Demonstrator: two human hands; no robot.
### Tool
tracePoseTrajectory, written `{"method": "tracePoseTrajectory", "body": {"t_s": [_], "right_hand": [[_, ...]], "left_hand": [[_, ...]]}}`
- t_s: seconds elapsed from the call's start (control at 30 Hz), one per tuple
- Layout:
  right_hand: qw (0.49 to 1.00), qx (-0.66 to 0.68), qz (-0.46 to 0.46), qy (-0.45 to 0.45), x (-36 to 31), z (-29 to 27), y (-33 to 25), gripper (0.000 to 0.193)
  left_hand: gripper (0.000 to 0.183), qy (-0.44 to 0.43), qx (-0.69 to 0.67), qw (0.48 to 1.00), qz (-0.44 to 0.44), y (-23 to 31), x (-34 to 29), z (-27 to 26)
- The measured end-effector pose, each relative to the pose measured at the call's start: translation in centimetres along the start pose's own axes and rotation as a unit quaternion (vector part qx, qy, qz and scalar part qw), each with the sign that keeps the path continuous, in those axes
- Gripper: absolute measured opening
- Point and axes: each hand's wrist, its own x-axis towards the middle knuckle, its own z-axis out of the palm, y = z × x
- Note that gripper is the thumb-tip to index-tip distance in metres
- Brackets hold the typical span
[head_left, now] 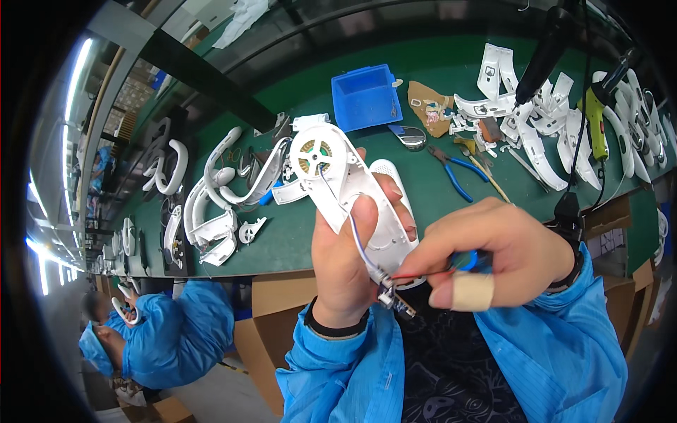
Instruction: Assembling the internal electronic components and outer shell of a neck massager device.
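My left hand [343,271] is closed round a white plastic housing [377,222], its thumb pressed on the inner face. At the housing's upper end sits a round part [314,157] with a copper-coloured ring. A thin white-blue wire [358,243] runs from it down to a small circuit board [396,299] at the lower end. My right hand [486,257] is closed beside that end, its index fingertip touching or nearly touching the housing, with tan tape round the thumb. A thin red strand [427,274] leads between its fingers toward a blue object [467,261], mostly hidden in the palm.
On the green bench [289,243] lie a blue bin [367,97], blue-handled pliers [457,175], and white curved shells [543,144] at right. More shells [211,204] lie left. A green tool [596,123] stands far right. A co-worker [169,335] sits left, near a cardboard box [264,352].
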Motion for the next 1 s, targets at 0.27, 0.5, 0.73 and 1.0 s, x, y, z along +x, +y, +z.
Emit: {"method": "tracePoseTrajectory", "body": {"t_s": [0.27, 0.5, 0.73, 1.0], "right_hand": [[0.981, -0.1, -0.007, 0.168, -1.2, 0.2, 1.7, 0.03], [0.919, -0.345, -0.064, 0.178, -1.9, -1.3, 2.1, 0.032], [0.787, -0.538, -0.208, 0.222, -0.6, -1.7, 1.4, 0.029], [0.758, -0.45, -0.392, 0.265, 1.4, 0.4, 4.3, 0.034]], "left_hand": [[0.104, -0.019, -0.094, 0.995, 0.014, -0.9, 0.1, -0.6], [0.104, -0.033, -0.081, 0.996, 0.005, -1.4, 0.5, -0.3], [0.105, -0.034, -0.035, 0.999, 0.009, -1.5, 0.3, 0.2], [0.077, -0.018, 0.016, 1.0, -0.013, -0.8, -0.5, 1.3]]}}
